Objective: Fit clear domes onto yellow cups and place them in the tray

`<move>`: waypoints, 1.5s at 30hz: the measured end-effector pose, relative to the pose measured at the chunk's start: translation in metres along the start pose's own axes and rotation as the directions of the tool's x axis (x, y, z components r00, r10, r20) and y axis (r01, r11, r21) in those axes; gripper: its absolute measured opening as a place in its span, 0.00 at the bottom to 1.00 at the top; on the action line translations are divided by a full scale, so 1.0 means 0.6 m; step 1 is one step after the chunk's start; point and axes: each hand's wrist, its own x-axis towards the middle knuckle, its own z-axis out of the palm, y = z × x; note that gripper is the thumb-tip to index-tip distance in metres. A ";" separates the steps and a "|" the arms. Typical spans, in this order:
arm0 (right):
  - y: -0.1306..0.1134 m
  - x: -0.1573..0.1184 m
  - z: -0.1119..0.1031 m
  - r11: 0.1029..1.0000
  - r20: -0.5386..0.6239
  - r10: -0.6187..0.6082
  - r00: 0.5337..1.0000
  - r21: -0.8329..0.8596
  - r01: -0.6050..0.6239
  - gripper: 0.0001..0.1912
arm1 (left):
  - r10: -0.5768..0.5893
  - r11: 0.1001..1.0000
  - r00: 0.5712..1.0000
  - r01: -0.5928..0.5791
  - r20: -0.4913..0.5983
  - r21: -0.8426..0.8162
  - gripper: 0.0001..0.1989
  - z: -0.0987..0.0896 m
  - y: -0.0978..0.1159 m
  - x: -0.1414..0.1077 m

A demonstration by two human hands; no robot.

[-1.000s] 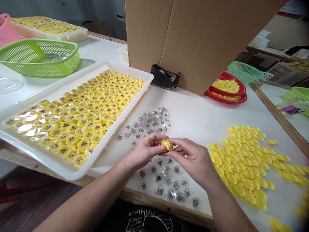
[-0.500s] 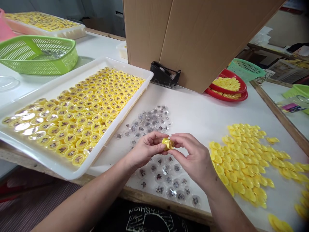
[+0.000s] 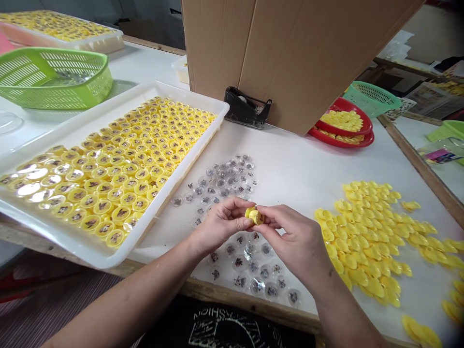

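Over on the white surface (image 3: 290,166), a carton (image 3: 282,58) stands behind everything; left hand (image 3: 223,223) and right hand (image 3: 295,232) both pinch one yellow piece (image 3: 256,216), fingertips closed, above clear discs (image 3: 271,290), between tray (image 3: 105,258) and loose yellow parts (image 3: 362,241).

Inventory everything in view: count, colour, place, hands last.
Held piece: one, yellow, centre
Discs: many, clear with dark prints, table centre
Loose parts: many, yellow, right
Near tray: one, white, left
Printed pieces: many, yellow, in near tray
Far tray: one, pale, back left
Basket: one, green, left
Carton: one, brown, back centre
Tape dispenser: one, black, before carton
Plates: two, red, right of carton
Colander: one, mint, behind plates
Table: one, white, under trays
Background, far right: cluttered, unclear
Shirt: one, black, bottom
Left hand: one, bare, pinching held piece
Right hand: one, bare, at held piece
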 end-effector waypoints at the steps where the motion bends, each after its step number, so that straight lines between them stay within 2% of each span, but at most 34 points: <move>1: -0.001 0.000 0.001 0.999 -0.010 -0.034 0.999 -0.038 0.034 0.11 | 0.003 1.000 1.000 -0.003 -0.002 0.001 0.14 0.000 0.000 0.000; 4: -0.004 -0.001 0.007 0.985 -0.016 -0.094 0.995 -0.150 0.091 0.10 | 0.009 1.000 1.000 -0.009 -0.020 0.028 0.14 0.001 0.001 -0.001; 7: -0.002 -0.005 0.020 0.971 -0.037 -0.087 0.996 -0.227 0.076 0.09 | 0.000 0.998 1.000 0.001 -0.021 0.062 0.16 0.004 0.003 -0.002; 11: 0.008 -0.010 0.039 0.971 -0.117 -0.083 0.990 -0.232 0.054 0.09 | 0.004 0.989 0.999 0.003 -0.052 0.150 0.22 0.011 0.004 -0.004; 13: 0.014 -0.011 0.042 0.987 -0.119 -0.052 0.992 -0.159 0.033 0.07 | 0.015 0.975 0.994 0.010 -0.109 0.221 0.21 0.012 0.005 -0.005; 16: 0.026 -0.008 0.038 0.993 -0.075 0.100 0.992 0.077 -0.094 0.10 | 0.051 0.955 0.985 0.001 -0.168 0.297 0.19 0.009 0.007 -0.003; 19: 0.040 -0.005 0.034 0.916 0.040 0.220 0.975 0.336 -0.221 0.14 | 0.113 0.934 0.982 -0.052 -0.153 0.352 0.16 0.004 0.006 -0.002; 22: 0.049 -0.007 0.040 0.821 0.142 0.252 0.957 0.493 -0.290 0.12 | 0.140 0.909 0.984 -0.084 -0.111 0.407 0.14 -0.002 0.002 -0.003; 30: 0.055 -0.018 0.061 0.775 0.094 0.297 0.950 0.558 -0.297 0.09 | 0.111 0.787 0.987 -0.013 -0.120 0.617 0.14 -0.016 -0.002 -0.003; 34: 0.060 -0.022 0.062 0.714 0.128 0.362 0.923 0.599 -0.363 0.11 | 0.131 0.780 0.976 0.005 -0.171 0.625 0.11 0.008 -0.012 -0.005; 36: 0.068 -0.025 0.062 0.696 0.190 0.373 0.908 0.590 -0.410 0.14 | 0.123 0.784 0.973 0.026 -0.197 0.621 0.10 0.020 -0.010 -0.008; 38: 0.084 -0.027 0.062 0.664 0.225 0.413 0.883 0.589 -0.461 0.22 | 0.114 0.780 0.973 0.036 -0.199 0.624 0.12 0.022 0.013 -0.010; 40: 0.101 -0.028 0.060 0.656 0.205 0.448 0.870 0.586 -0.476 0.26 | 0.201 0.713 0.960 -0.008 -0.193 0.701 0.14 0.008 0.068 -0.016; 41: 0.110 -0.029 0.060 0.657 0.192 0.465 0.864 0.580 -0.482 0.27 | 0.279 0.641 0.941 -0.031 -0.194 0.767 0.14 -0.006 0.108 -0.021; 43: 0.126 -0.032 0.059 0.661 0.166 0.495 0.853 0.565 -0.493 0.28 | 0.454 0.409 0.865 0.010 -0.213 0.913 0.14 -0.054 0.207 -0.033; 45: 0.140 -0.034 0.061 0.659 0.143 0.524 0.840 0.556 -0.506 0.29 | 0.491 0.216 0.805 0.257 -0.333 0.942 0.17 -0.120 0.314 -0.043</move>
